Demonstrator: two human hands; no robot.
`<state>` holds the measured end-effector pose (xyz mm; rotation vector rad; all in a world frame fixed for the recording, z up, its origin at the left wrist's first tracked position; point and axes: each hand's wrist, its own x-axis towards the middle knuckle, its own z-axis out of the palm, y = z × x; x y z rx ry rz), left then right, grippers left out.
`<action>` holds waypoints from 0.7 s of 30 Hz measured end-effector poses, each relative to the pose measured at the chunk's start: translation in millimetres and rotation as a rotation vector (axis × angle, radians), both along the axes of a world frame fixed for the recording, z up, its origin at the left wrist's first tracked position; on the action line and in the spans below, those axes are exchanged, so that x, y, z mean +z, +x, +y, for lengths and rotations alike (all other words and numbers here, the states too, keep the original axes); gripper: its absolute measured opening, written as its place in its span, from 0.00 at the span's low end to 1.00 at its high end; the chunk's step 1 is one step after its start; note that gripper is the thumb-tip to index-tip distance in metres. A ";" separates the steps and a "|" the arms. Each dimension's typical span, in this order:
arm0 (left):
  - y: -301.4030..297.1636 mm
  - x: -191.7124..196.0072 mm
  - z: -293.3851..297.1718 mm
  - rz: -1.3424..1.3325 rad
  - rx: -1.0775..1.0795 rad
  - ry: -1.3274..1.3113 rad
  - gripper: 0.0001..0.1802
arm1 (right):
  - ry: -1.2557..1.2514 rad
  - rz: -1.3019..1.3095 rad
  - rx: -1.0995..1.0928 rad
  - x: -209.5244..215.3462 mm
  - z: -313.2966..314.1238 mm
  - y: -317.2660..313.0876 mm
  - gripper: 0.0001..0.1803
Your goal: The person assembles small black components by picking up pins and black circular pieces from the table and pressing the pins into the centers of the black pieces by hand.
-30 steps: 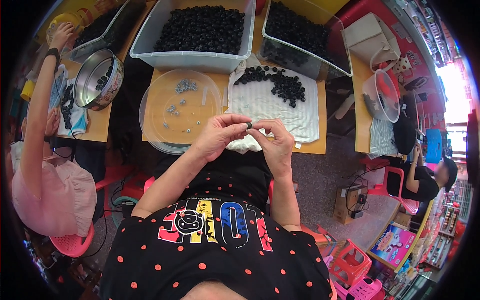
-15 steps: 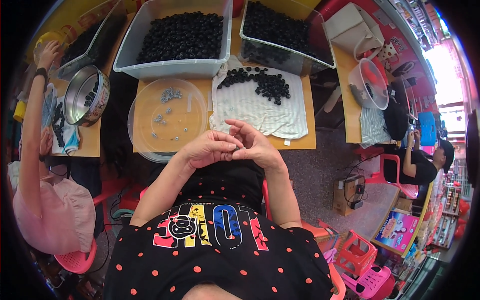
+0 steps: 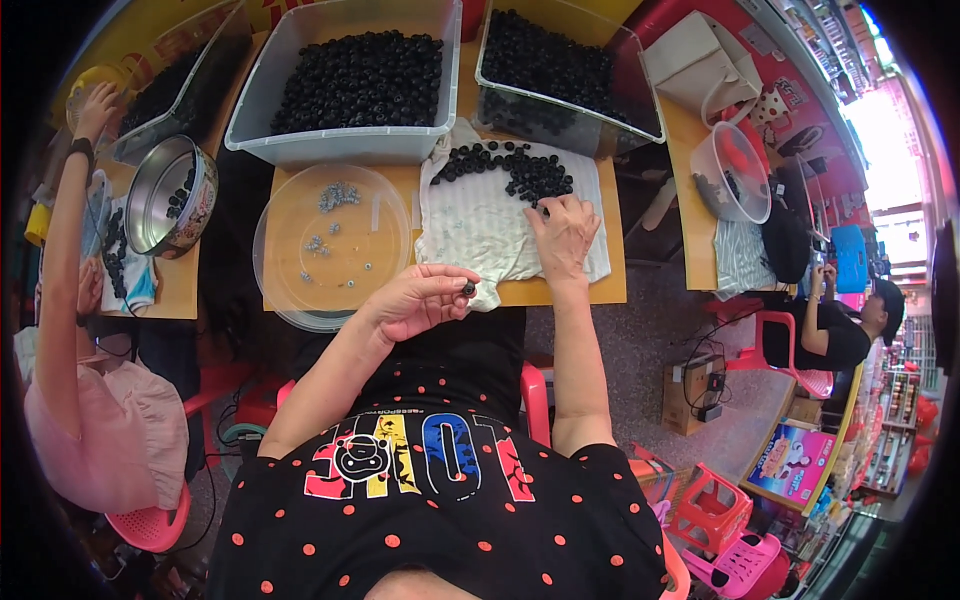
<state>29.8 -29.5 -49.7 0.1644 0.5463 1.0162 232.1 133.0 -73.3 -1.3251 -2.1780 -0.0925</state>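
My left hand [image 3: 425, 300] is above the near table edge, thumb and finger pinching a small black round part [image 3: 469, 288]. My right hand [image 3: 564, 238] reaches over the white cloth [image 3: 470, 235], fingertips bent together at the near edge of a pile of black round parts [image 3: 540, 172]. A black part shows at those fingertips; how firmly it is gripped is partly hidden. Left of the cloth lies a clear round plastic lid or tray [image 3: 270, 225] with small silver metal pieces [image 3: 338, 195] in loose groups.
Two clear tubs, one at centre [image 3: 345, 148] and one at right [image 3: 570, 130], hold many black parts at the back of the table. At left a co-worker's arm [image 3: 62, 240] reaches past a round tin [image 3: 205, 200]. A clear bucket [image 3: 715, 190] stands on the right-hand table.
My hands were together over my lap at the table edge. The right hand has moved away, forward and right to the pile; the left stays near the same place, still pinching.
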 end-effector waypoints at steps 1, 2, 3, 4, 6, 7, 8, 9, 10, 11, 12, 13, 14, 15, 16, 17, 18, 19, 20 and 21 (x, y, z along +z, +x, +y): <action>0.1 0.2 0.0 0.000 0.000 -0.001 0.12 | 0.007 -0.010 -0.002 -3.6 1.5 0.5 0.10; -0.3 0.7 0.1 0.002 0.005 -0.003 0.12 | 0.006 -0.010 0.000 -6.2 2.7 0.6 0.10; -0.7 1.0 0.4 0.004 0.008 -0.004 0.12 | 0.003 0.009 0.000 -8.5 3.9 1.4 0.10; -1.2 0.0 0.8 0.004 0.008 -0.004 0.12 | 0.000 0.029 0.000 -10.7 4.7 2.5 0.10; -3.6 -3.4 1.0 0.020 0.046 -0.003 0.12 | -0.024 0.093 0.029 -5.9 -1.8 -0.7 0.09; -4.4 -3.0 1.6 0.019 0.051 -0.005 0.12 | -0.047 0.159 0.053 -2.9 -6.4 -1.1 0.08; -5.1 -2.2 2.5 0.020 0.078 -0.010 0.12 | -0.049 0.157 0.058 0.5 -11.3 -1.0 0.08; -5.6 -1.8 3.6 0.021 0.105 -0.016 0.11 | -0.390 0.463 0.065 4.0 -16.6 -0.6 0.07; -5.7 -1.9 5.3 0.020 0.111 -0.018 0.11 | -0.735 0.765 0.069 5.4 -21.6 -0.1 0.06; -5.6 -1.1 7.5 0.026 0.135 -0.021 0.11 | -0.736 0.764 0.070 5.5 -27.3 0.2 0.06; -5.5 -0.2 9.5 0.033 0.159 -0.023 0.11 | -0.837 1.057 0.201 5.1 -33.5 -0.9 0.07; -5.5 1.1 11.4 0.033 0.162 -0.024 0.11 | -0.930 1.350 0.338 4.8 -39.7 -2.3 0.08; -5.9 3.0 12.6 0.043 0.172 -0.021 0.11 | -0.934 1.349 0.340 11.6 -47.3 -6.3 0.08; -6.3 3.4 13.7 0.053 0.184 -0.019 0.11 | -1.025 1.468 0.376 22.9 -54.8 -11.8 0.09; -7.3 3.9 14.0 0.053 0.190 -0.021 0.11 | -1.118 1.586 0.412 28.3 -60.3 -15.2 0.11; -6.9 5.8 14.8 0.057 0.190 -0.020 0.11 | -1.117 1.585 0.413 28.8 -63.9 -14.5 0.11; -6.5 7.6 15.4 0.061 0.191 -0.019 0.12 | -1.140 1.548 0.447 29.3 -66.9 -13.9 0.11; -5.8 9.3 15.9 0.060 0.193 -0.018 0.12 | -1.162 1.510 0.482 29.9 -69.3 -13.3 0.12; -5.3 10.6 16.0 0.051 0.195 -0.009 0.11 | -1.165 1.508 0.485 30.3 -71.1 -13.1 0.12; -4.8 11.5 15.8 0.041 0.197 -0.001 0.11 | -1.161 1.483 0.535 31.3 -72.6 -13.3 0.11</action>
